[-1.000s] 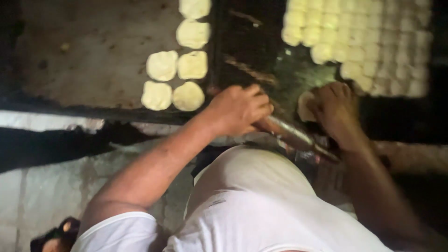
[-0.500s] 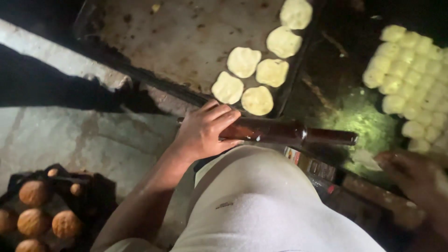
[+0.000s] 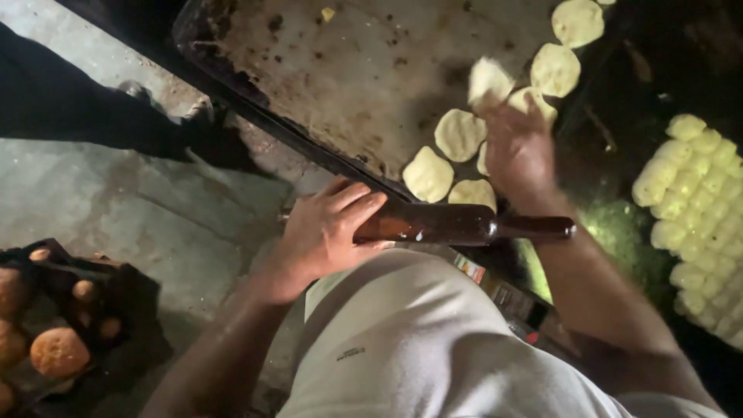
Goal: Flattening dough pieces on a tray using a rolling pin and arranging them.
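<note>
Gripping the rolling pin (image 3: 457, 224), the left hand (image 3: 325, 232) waited while the right hand (image 3: 518, 147) apparently pinched a flattened disc (image 3: 489, 80) above the part-filled tray (image 3: 348, 70), many dough balls (image 3: 696, 209) unrolled.

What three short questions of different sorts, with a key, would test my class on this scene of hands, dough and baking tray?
1. True or false: the left hand grips the dark rolling pin.
2. Multiple choice: the right hand holds a flat dough piece above A) the baking tray, B) the crate of baked buns, C) the floor.
3. Fill in: the unrolled dough balls lie in rows on the person's ____ side.

Key: 1 true; 2 A; 3 right.
</note>
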